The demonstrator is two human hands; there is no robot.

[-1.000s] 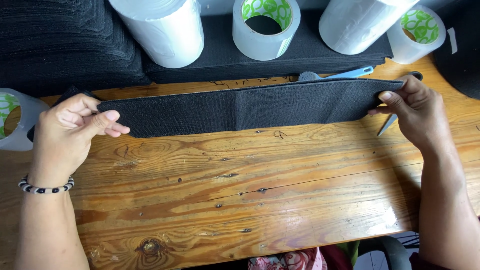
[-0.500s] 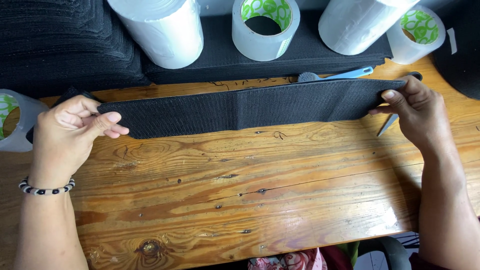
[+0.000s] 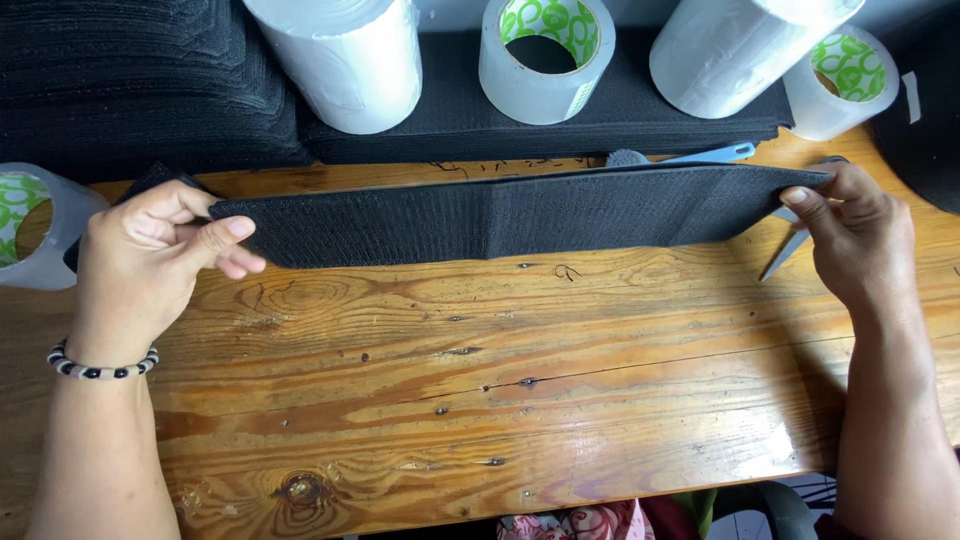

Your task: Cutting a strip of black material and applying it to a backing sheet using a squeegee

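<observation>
A long black fabric strip [image 3: 520, 212] is stretched across the wooden table [image 3: 480, 380], with a crease near its middle. My left hand [image 3: 160, 255] pinches its left end, a beaded bracelet on the wrist. At the right end, my right hand [image 3: 860, 240] grips the strip between thumb and fingers. Both hands hold the strip taut just above the tabletop.
Stacks of black fabric [image 3: 130, 80] lie along the back. White rolls [image 3: 345, 55] and tape rolls [image 3: 545, 55] stand on them, another tape roll [image 3: 30, 225] at far left. Scissors [image 3: 790, 245] and a light blue tool [image 3: 700, 155] lie behind the strip at right.
The strip and both hands stay almost still; my right hand has shifted slightly along the strip's right end.
</observation>
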